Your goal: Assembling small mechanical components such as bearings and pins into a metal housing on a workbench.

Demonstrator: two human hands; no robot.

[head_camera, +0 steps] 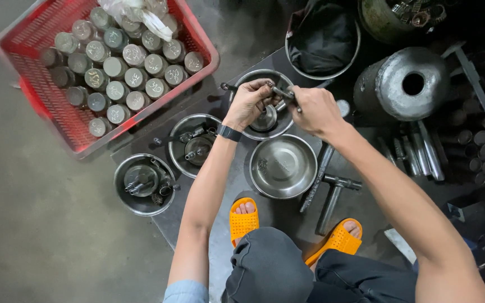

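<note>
My left hand [249,102] and my right hand [315,110] meet over a steel bowl [251,77] at the far side of a dark metal plate. Together they grip a small grey metal part [281,93] with a rod-like end, held just above the bowl. A black band sits on my left wrist [229,133]. Inside that bowl lies a round metal piece [266,119]. Nearer me stands another steel bowl [283,166] with nothing in it.
A red crate [57,115] of marked metal cylinders stands at upper left. Two bowls [141,185] [196,146] hold oily parts. A T-handle tool [332,196], rods [422,154], a grey drum [408,84] and a black-lined bucket [322,39] lie right. My orange sandals [243,219] rest below.
</note>
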